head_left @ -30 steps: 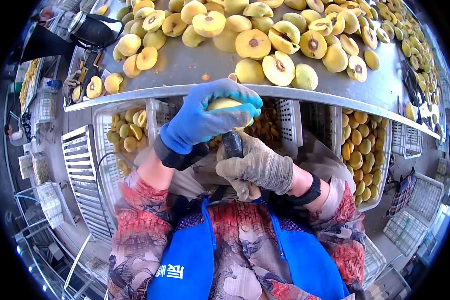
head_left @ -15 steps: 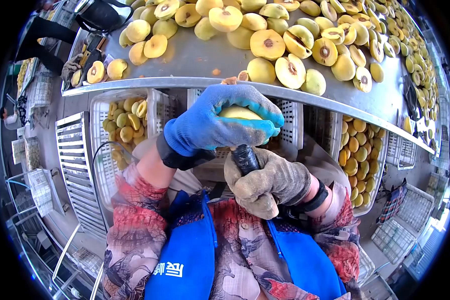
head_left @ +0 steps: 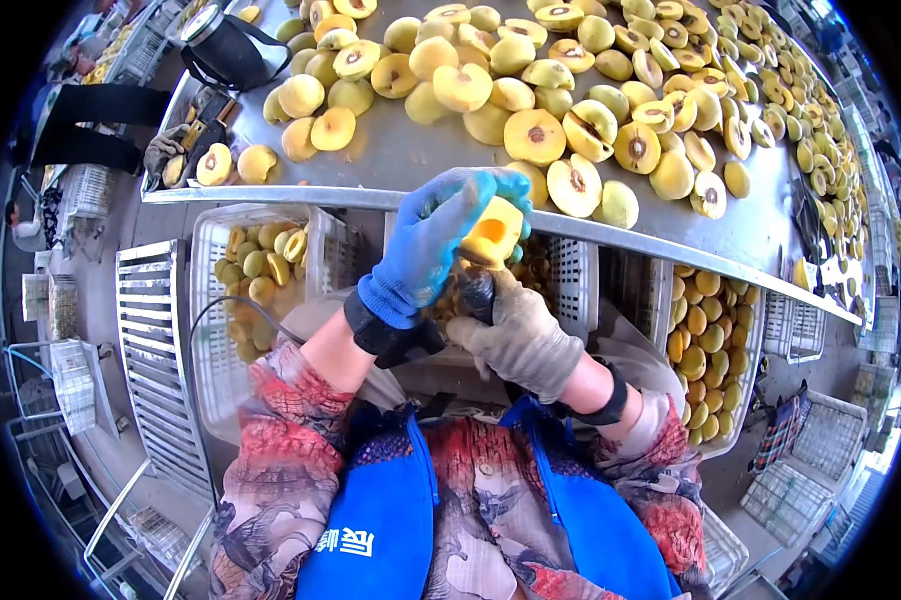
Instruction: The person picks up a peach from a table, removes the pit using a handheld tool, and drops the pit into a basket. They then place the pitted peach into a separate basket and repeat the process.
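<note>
My left hand, in a blue glove, is closed around a yellow peach half. The cut face is turned toward me and shows a smooth hollow at its middle. Just below it, my right hand, in a grey-beige glove, grips a tool by its black handle. The tool's working end lies close under the fruit and is mostly hidden. Both hands are in front of the metal table's near edge. Many cut peach halves lie on the table, several with brown pits showing.
The metal table has a raised front rim. Below stand white crates of peach halves, one at left and one at right. A slatted metal rack stands left. A black container sits at the table's back left.
My left hand has turned the peach half from lying under its fingers to showing its hollowed cut face. My right hand with the tool has moved slightly up and right. The view has shifted slightly.
</note>
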{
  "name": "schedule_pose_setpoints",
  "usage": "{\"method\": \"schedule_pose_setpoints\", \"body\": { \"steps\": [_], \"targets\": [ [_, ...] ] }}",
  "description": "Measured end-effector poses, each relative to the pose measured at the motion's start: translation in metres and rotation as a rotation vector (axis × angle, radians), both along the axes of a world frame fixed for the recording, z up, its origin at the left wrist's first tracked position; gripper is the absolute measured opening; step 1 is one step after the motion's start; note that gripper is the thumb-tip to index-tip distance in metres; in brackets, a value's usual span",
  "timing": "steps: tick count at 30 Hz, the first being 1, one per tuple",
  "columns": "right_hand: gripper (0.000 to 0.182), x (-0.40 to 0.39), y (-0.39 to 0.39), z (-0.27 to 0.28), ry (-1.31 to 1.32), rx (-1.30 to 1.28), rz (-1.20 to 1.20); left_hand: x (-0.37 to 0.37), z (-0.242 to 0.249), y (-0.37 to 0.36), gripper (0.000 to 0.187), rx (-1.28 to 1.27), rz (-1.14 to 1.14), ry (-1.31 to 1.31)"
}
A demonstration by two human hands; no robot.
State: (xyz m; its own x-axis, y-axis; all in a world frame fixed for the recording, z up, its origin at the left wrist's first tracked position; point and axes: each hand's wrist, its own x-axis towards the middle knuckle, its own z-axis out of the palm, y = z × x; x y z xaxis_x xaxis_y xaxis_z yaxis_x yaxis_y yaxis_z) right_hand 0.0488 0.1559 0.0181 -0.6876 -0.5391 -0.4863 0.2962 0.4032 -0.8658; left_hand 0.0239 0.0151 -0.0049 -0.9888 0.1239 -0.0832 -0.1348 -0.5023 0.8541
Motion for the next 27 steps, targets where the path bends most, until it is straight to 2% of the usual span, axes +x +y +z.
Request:
{"method": "schedule_pose_setpoints", "body": {
  "steps": [2,3,6,7,8,10,12,14,17,20,22,27],
  "targets": [
    [0.030,0.007,-0.003,-0.042,0.759,0.195,-0.017,-0.005,-0.005,0.000,0.051,0.036,0.054,-0.014],
    [0.031,0.002,0.000,-0.038,0.733,0.215,0.066,-0.007,-0.002,-0.001,0.051,0.013,0.078,-0.056],
    [0.026,0.005,0.003,-0.043,0.867,0.304,0.166,-0.018,-0.003,-0.023,0.051,0.081,0.173,-0.038],
    [0.019,0.005,0.003,-0.045,0.873,0.375,0.218,-0.018,0.002,-0.033,0.050,0.101,0.202,-0.061],
    [0.017,0.003,0.004,-0.053,0.887,0.472,0.348,-0.015,0.009,-0.046,0.050,0.063,0.234,-0.043],
    [0.015,-0.002,0.011,-0.082,0.899,0.668,0.608,-0.002,0.028,-0.071,0.039,-0.120,0.439,0.021],
    [0.016,-0.005,0.021,-0.107,0.637,0.906,0.776,0.026,0.044,-0.118,0.032,-0.369,0.379,-0.033],
    [0.018,-0.004,0.027,-0.098,0.784,0.872,0.762,0.054,0.015,-0.196,0.033,-1.663,0.189,0.281],
    [0.021,-0.006,0.022,-0.087,0.876,0.812,0.749,0.065,0.024,-0.213,0.040,-2.106,0.345,0.218],
    [0.023,-0.006,0.009,-0.074,0.866,0.785,0.766,0.023,0.030,-0.191,0.045,-1.691,0.409,0.157],
    [0.023,-0.008,-0.001,-0.069,0.846,0.775,0.789,-0.020,0.004,-0.195,0.044,-1.781,0.353,0.370],
    [0.014,-0.017,-0.010,-0.062,0.782,0.596,0.644,-0.089,-0.031,-0.191,0.045,-2.040,0.113,0.464]
  ]
}}
